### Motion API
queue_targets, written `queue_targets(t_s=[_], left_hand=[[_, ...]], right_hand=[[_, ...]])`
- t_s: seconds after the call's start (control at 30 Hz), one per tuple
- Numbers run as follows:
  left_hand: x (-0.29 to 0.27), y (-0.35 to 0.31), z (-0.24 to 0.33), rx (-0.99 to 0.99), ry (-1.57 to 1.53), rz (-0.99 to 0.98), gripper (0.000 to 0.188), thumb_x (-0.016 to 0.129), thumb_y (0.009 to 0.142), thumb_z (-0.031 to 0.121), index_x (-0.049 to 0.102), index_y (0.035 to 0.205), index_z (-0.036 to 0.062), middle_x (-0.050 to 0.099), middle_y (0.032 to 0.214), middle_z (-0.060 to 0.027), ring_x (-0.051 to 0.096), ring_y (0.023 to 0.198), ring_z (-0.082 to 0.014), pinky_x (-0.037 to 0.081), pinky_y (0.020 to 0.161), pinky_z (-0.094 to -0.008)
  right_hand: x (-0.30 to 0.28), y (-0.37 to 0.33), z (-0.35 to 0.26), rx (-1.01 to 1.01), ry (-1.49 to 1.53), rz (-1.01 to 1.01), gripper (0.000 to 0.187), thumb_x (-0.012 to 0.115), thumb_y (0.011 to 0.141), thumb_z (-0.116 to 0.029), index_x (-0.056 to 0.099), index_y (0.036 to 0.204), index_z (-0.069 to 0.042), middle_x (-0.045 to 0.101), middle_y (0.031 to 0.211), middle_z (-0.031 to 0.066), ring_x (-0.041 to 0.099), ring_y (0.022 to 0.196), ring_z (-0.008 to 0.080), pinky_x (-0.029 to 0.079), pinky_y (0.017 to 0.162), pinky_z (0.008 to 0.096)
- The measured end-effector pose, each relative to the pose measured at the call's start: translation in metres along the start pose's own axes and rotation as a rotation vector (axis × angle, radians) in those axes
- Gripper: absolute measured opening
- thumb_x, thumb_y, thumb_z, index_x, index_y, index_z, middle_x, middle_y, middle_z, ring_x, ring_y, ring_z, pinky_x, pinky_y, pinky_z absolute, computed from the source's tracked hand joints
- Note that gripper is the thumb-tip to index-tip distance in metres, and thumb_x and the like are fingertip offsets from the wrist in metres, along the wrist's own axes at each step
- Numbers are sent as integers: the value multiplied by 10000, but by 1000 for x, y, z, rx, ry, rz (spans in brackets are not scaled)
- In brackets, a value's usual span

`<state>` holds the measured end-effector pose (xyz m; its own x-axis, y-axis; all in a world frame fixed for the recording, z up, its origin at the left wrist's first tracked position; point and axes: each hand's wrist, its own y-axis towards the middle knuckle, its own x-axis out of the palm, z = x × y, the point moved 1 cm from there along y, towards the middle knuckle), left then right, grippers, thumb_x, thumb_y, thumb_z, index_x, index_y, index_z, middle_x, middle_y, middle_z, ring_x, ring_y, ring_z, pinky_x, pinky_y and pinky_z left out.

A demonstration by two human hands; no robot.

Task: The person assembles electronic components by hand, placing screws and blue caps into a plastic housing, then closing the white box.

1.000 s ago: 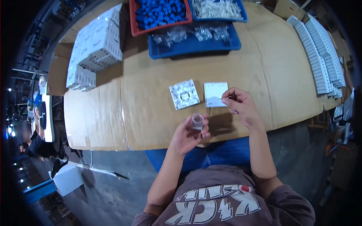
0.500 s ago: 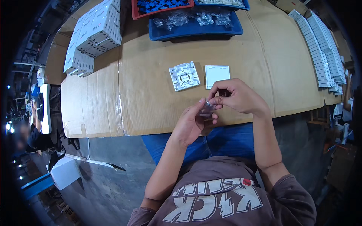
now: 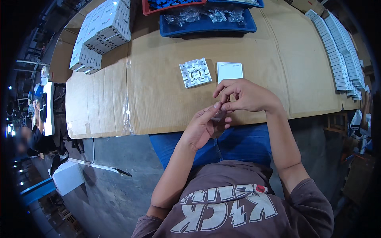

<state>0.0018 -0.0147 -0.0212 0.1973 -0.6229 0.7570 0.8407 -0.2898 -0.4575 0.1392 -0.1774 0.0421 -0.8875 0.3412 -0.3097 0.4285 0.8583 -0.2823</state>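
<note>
Just above the table's near edge, my left hand (image 3: 201, 129) is closed on a small clear plastic bag (image 3: 217, 117), thumb on top. The fingers of my right hand (image 3: 256, 97) pinch at the bag's upper edge, touching the left fingertips. What lies inside the bag is too small to make out. Beyond my hands, a white square plastic tray-like part (image 3: 195, 73) lies with its moulded inner side up and a round ring in the middle. Right of it is a flat white square plate (image 3: 229, 71), its near edge partly covered by my right hand.
Stacked white boxes (image 3: 107, 33) stand at the table's left. Long rows of thin white pieces (image 3: 336, 55) line the right side. At the back are a blue tray (image 3: 210, 33) of small clear bags and a red tray (image 3: 174, 8) of blue parts. A person (image 3: 37, 137) sits far left.
My right hand has shifted slightly up and its fingers have spread a little, still pinching at the bag. The left hand keeps hold of it. The whole view has shifted slightly.
</note>
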Motion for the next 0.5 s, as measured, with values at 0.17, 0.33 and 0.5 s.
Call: queue_targets(t_s=[0.17,0.33,0.5], left_hand=[[2,1,0,-22,-19,33,380,611,1076,349,673,1210,-1,730,1095,-116,719,916,-200,604,776,-307],[-3,4,-1,-32,-9,27,397,584,1086,365,651,1231,1,730,1051,-115,724,910,-210,614,804,-341],[-8,8,-4,-34,29,-14,437,563,1093,381,612,1305,2,723,1085,-114,720,939,-219,618,828,-374]], right_hand=[[4,-5,5,-51,96,-13,124,771,918,-122,788,986,-20,698,1274,82,652,973,143,518,853,307],[3,-11,3,-69,-40,-70,194,747,949,-114,790,1115,-22,690,1285,119,686,1015,167,540,873,306],[8,-8,2,95,165,-117,209,760,930,-105,783,1110,-3,689,1296,123,709,1001,190,567,889,320]])
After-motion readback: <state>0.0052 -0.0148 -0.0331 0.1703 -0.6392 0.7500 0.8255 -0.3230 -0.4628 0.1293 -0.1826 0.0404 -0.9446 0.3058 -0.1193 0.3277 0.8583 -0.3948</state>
